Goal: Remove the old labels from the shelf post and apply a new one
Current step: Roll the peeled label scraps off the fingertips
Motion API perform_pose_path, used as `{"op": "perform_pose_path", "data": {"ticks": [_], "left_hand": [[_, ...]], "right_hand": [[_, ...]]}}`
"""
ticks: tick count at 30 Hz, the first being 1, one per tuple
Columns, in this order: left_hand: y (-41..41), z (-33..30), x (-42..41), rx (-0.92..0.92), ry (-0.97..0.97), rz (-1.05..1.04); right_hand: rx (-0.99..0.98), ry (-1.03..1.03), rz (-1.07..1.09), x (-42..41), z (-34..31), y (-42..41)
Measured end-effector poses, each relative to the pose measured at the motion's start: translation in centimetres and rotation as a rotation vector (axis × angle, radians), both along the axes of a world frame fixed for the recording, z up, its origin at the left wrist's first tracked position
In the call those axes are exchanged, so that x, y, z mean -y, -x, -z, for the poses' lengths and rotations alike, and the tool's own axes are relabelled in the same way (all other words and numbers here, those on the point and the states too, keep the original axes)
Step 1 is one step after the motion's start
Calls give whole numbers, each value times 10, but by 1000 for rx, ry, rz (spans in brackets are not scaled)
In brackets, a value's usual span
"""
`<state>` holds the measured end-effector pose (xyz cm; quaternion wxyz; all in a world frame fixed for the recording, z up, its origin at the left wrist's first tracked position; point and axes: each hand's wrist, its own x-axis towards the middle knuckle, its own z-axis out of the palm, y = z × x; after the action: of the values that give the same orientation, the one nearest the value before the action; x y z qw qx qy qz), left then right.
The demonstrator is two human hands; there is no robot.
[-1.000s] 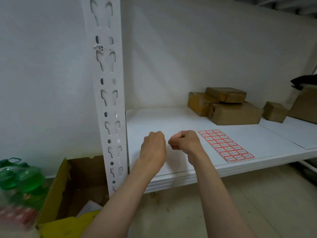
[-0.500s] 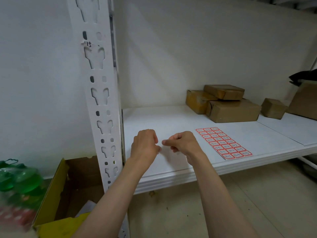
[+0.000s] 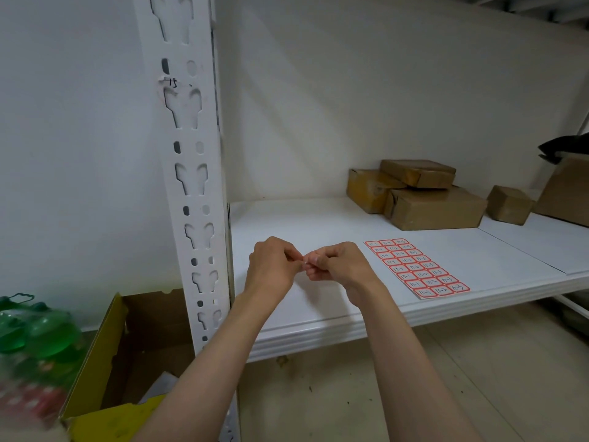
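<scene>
Both hands meet fingertip to fingertip over the white shelf [image 3: 318, 218], the left hand [image 3: 271, 266] and right hand [image 3: 338, 266] curled and pinching something too small to identify. Right of them on the shelf lies the label sheet [image 3: 416, 267]. Left of the shelf stands the post [image 3: 188, 186], a torn label scrap [image 3: 172, 82] stuck high on it.

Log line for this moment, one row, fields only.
left hand: pinching small scrap | right hand: pinching same scrap | label sheet: flat on shelf | post: torn label remnant
</scene>
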<state>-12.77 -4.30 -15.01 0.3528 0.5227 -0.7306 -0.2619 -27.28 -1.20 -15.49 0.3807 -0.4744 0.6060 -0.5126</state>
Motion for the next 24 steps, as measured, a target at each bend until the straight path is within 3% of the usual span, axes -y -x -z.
{"op": "perform_pose_path", "data": {"ticks": [8, 17, 24], "left_hand": [[-2, 0, 2, -172, -11, -73], [0, 1, 2, -397, -130, 36], [-2, -4, -2, -391, -122, 57]], "right_hand": [[84, -16, -85, -6, -12, -2], [248, -56, -74, -10, -20, 1], [428, -45, 25, -12, -28, 4]]}}
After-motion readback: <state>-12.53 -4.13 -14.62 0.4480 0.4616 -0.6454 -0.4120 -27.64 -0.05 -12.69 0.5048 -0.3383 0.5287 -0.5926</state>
